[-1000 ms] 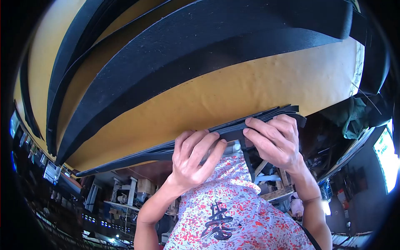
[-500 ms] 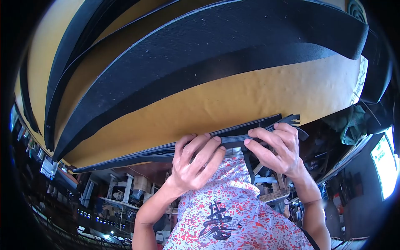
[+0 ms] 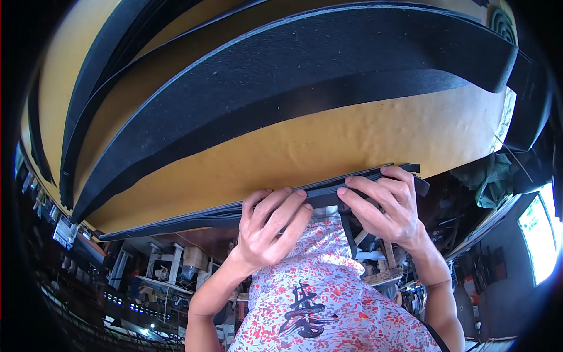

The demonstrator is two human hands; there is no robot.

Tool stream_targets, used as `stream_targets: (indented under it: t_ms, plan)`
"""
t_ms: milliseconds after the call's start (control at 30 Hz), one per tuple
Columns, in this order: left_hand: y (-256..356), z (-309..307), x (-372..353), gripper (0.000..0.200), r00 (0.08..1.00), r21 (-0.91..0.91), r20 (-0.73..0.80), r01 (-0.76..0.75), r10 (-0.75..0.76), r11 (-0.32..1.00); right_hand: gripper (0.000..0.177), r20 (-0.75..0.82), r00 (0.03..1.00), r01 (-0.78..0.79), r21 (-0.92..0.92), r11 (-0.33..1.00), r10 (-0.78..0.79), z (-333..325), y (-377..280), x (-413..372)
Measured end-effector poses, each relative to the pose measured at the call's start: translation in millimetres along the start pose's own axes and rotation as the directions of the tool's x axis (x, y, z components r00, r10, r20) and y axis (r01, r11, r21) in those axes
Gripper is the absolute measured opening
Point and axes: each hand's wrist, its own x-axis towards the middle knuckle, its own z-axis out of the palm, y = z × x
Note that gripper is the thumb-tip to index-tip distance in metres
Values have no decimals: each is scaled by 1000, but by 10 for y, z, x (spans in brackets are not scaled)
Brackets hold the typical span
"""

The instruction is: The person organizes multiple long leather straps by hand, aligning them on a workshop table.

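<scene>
A bundle of thin black strips (image 3: 223, 216) lies along the near edge of the yellow-brown tabletop (image 3: 293, 138). My left hand (image 3: 274, 226) rests on the bundle's middle, its fingers curled over the strips. Further right, my right hand (image 3: 384, 205) grips the same strips close to their uneven right ends, with the thumb under the fingers. The undersides of both grips are partly hidden. Beyond the bundle, a wide black band (image 3: 305, 58) stands in a long curve across the table.
More curved black strips (image 3: 88, 105) stand at the left of the table. A green coil (image 3: 501, 23) sits at the far right corner. Green cloth (image 3: 492, 182) hangs beyond the right edge. Cluttered shelves (image 3: 170, 264) and a bright window (image 3: 539, 234) lie around the table.
The right ends of the strips now lie closer together and less fanned out. Both hands have shifted slightly left, still on the bundle. The view has tilted a little.
</scene>
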Motion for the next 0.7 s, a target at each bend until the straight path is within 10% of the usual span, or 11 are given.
stream_targets:
  t_ms: [700]
  plan:
    - [12,193,-186,15,977,142,-210,-18,47,990,22,19,988,154,-48,987,-153,127,-110,137]
